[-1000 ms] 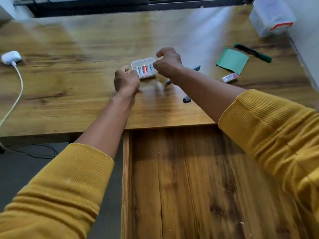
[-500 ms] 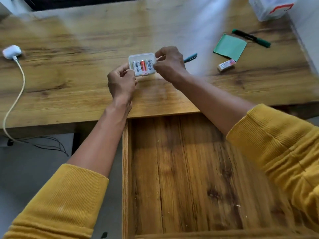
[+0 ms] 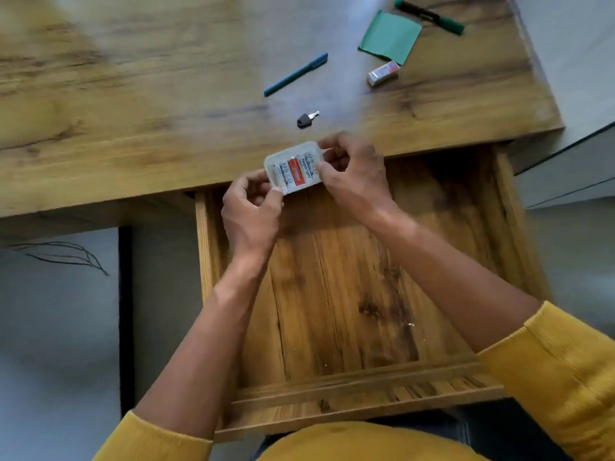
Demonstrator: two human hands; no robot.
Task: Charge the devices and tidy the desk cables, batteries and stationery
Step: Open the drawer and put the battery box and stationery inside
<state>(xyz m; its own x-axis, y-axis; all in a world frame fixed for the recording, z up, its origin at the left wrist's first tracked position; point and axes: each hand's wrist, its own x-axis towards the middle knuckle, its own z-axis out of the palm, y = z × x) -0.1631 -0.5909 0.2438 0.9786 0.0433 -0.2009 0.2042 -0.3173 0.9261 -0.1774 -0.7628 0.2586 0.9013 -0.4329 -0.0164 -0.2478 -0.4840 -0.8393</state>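
pinching the battery case [image 3: 294,168] by its ends above the open drawer [image 3: 349,294], both hands' fingers [image 3: 321,168] could slip, spilling batteries.

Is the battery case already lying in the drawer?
No, both the left hand and right hand hold the battery case above the drawer.

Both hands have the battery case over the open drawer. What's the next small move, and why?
Probably lower the battery case into the drawer. The left hand and right hand grip its ends right above the drawer's back edge, and the drawer floor below looks bare.
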